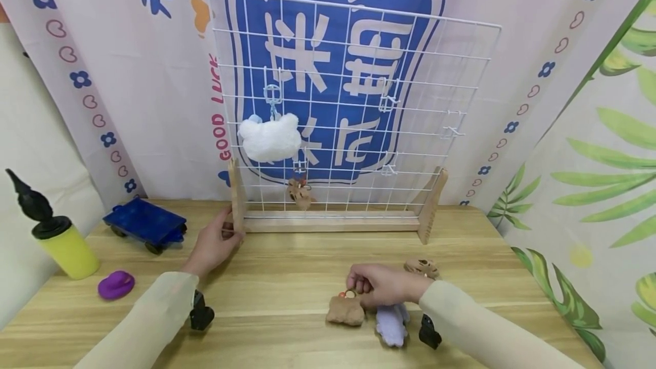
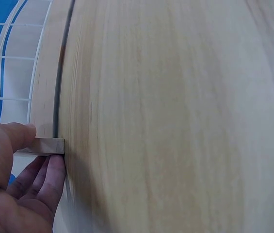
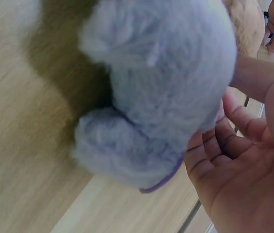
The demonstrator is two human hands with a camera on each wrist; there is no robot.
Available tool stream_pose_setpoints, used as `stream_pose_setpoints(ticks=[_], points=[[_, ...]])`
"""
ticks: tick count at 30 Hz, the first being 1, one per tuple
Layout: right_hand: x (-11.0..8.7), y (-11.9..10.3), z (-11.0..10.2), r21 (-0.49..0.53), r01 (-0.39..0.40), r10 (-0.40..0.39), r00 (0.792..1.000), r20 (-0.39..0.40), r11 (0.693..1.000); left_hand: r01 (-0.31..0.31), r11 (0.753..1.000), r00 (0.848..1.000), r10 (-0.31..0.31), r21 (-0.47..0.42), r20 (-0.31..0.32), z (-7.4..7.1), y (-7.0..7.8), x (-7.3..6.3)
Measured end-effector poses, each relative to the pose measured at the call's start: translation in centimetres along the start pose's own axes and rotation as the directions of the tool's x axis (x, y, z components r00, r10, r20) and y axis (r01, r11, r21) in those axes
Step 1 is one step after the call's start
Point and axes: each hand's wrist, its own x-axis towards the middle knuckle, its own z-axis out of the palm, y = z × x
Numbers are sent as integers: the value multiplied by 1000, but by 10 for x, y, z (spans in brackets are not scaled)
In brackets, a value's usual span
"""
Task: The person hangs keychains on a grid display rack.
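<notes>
My left hand (image 1: 214, 244) pinches the wooden foot (image 1: 237, 201) at the left end of a white wire grid rack (image 1: 333, 90); in the left wrist view, thumb and fingers lie on opposite sides of it. My right hand (image 1: 384, 285) is over the table with bent fingers beside a brown plush keychain (image 1: 345, 309) and its ring. Whether the fingertips hold it is hidden. A lavender plush (image 1: 392, 324) lies just below that hand and fills much of the right wrist view (image 3: 170, 68). Another brown plush (image 1: 422, 267) lies behind the right wrist.
On the grid hang a white plush (image 1: 271, 138) and a small brown plush (image 1: 299, 193); several white hooks (image 1: 388, 102) are clipped at right. Left on the table are a blue wheeled cart (image 1: 146, 224), a yellow pump (image 1: 68, 252) with black top and a purple object (image 1: 116, 285).
</notes>
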Motion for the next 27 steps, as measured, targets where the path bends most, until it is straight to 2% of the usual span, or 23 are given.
stream_pose_setpoints(ticks=[6, 9, 13, 16, 18, 22, 24, 27], points=[[-1, 1, 1, -86, -9, 3, 998, -65, 996, 2, 1000, 1000, -2, 2, 2, 0, 0, 0], [-1, 1, 1, -119, -9, 1, 997, -71, 993, 4, 1000, 1000, -4, 2, 5, 0, 0, 0], [-2, 2, -1, -141, -1, -9, 998, -66, 990, 3, 1000, 1000, -3, 2, 5, 0, 1, 0], [-3, 2, -3, -133, 10, -22, 996, -90, 991, -5, 1000, 1000, 5, 2, 4, -1, 1, 1], [-4, 3, -4, -106, 17, -29, 993, -118, 994, -8, 1000, 1000, 8, 3, 2, 0, 1, 1], [-6, 7, -7, 58, -15, 25, 983, -184, 998, -6, 1000, 1000, 7, 5, -4, 0, 1, 0], [-7, 12, -8, 162, -29, 63, 977, -206, 986, -9, 1000, 1000, 9, 4, -6, 0, 1, 0], [-8, 19, -10, 247, -28, 88, 968, -234, 969, -19, 1000, 1000, 19, 2, -8, 0, 1, -1]])
